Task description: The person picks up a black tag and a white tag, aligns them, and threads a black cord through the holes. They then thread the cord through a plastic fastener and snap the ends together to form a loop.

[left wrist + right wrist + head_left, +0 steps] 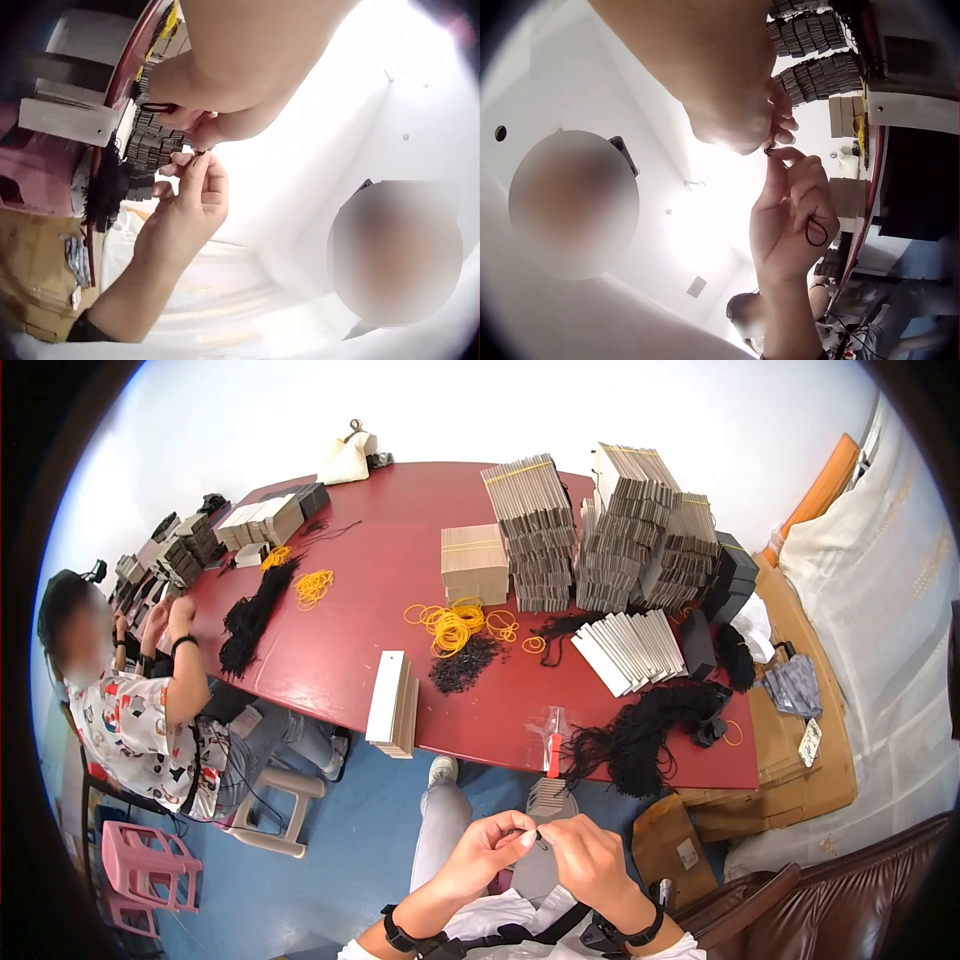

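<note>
Both hands meet fingertip to fingertip in front of the body, off the table's near edge. The left hand [490, 857] pinches a black cord [815, 245], and a loop of it hangs by the palm in the right wrist view. Thumb and forefinger of the right hand [597, 863] pinch the same cord at a small dark spot, seen between the fingertips in the left wrist view. The fingers mostly hide what is there. Beyond the hands, a bundle of black cords [640, 735] lies over the near table edge.
On the red table [400, 540] stand tall stacks of grey boards [530, 520], yellow rubber bands [452, 628], a heap of small black pieces [462, 668] and fanned white boards [630, 652]. A white-faced stack [390, 705] overhangs the edge. Another person [140, 700] sits at left.
</note>
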Demonstrator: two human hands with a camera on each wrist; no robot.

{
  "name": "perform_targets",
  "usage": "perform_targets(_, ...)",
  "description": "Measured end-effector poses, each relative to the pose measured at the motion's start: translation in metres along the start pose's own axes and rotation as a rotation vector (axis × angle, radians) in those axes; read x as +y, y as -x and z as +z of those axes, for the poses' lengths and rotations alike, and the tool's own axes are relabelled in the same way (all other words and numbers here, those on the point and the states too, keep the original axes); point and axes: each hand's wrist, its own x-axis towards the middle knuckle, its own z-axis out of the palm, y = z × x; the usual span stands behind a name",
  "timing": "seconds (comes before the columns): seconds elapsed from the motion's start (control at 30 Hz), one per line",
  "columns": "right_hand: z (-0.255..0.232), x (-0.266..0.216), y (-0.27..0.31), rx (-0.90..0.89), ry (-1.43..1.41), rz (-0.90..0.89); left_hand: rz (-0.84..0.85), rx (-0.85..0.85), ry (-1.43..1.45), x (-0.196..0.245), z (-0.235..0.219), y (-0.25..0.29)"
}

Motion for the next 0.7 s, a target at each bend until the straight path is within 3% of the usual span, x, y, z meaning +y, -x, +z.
perform_targets(0.23, 0.001, 0.003, 0.006, 0.026, -0.059, -0.001, -0.054, 0.027, 0.125, -0.004, 0.001, 0.002)
perform_targets(0.4, -0.002, 0.004, 0.006, 0.015, -0.113, 0.022, 0.095, 0.158, -0.017, -0.009, 0.013, 0.0)
perform_targets(0.63, -0.01, 0.007, 0.003, -0.043, -0.03, -0.01, 0.088, 0.165, -0.188, -0.014, 0.008, 0.004)
perform_targets(0.7, -0.012, 0.013, 0.004, -0.077, -0.079, -0.037, 0.164, 0.201, -0.263, -0.017, 0.011, 0.005)
